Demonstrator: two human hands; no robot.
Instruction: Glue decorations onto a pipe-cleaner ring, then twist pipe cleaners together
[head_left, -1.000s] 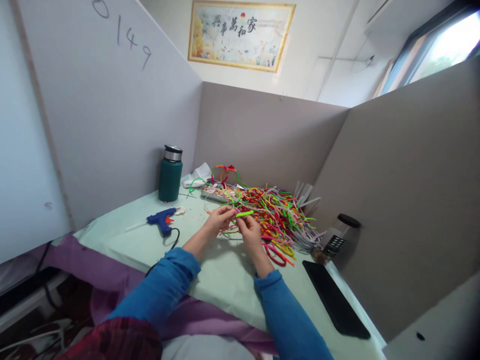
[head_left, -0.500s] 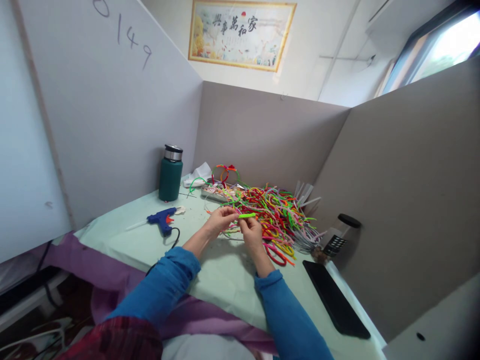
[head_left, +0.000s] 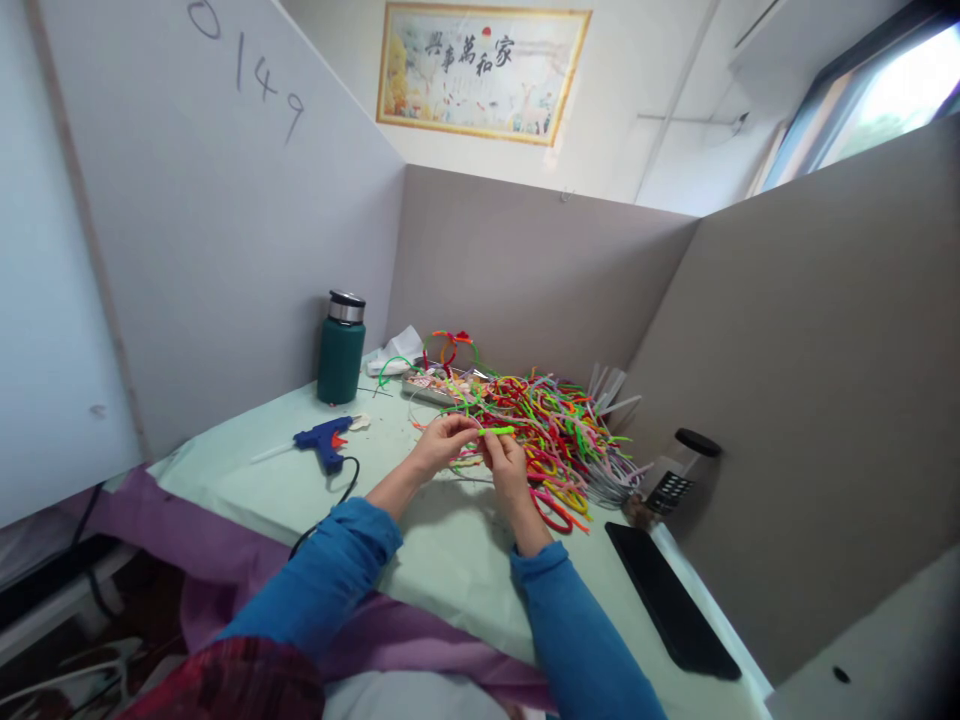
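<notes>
Both my hands meet above the table, just in front of a tangled heap of coloured pipe cleaners [head_left: 555,410]. Between them is a short bright-green pipe cleaner [head_left: 498,431], which looks bundled or coiled. My left hand [head_left: 444,446] pinches its left end between thumb and fingertips. From below, my right hand [head_left: 505,466] grips it with the thumb and bent fingers. The finger pads are hidden, so the exact hold does not show.
A blue glue gun [head_left: 324,441] with a black cord lies left, in front of a green bottle [head_left: 341,350]. Behind the hands is a metal tray [head_left: 429,394]. A black phone-like slab [head_left: 671,600] and a clear jar [head_left: 679,470] are at right. Grey partitions [head_left: 540,270] enclose the table.
Both hands and the green pipe cleaner have shifted very slightly to the right. The grip looks the same, and nothing else has moved.
</notes>
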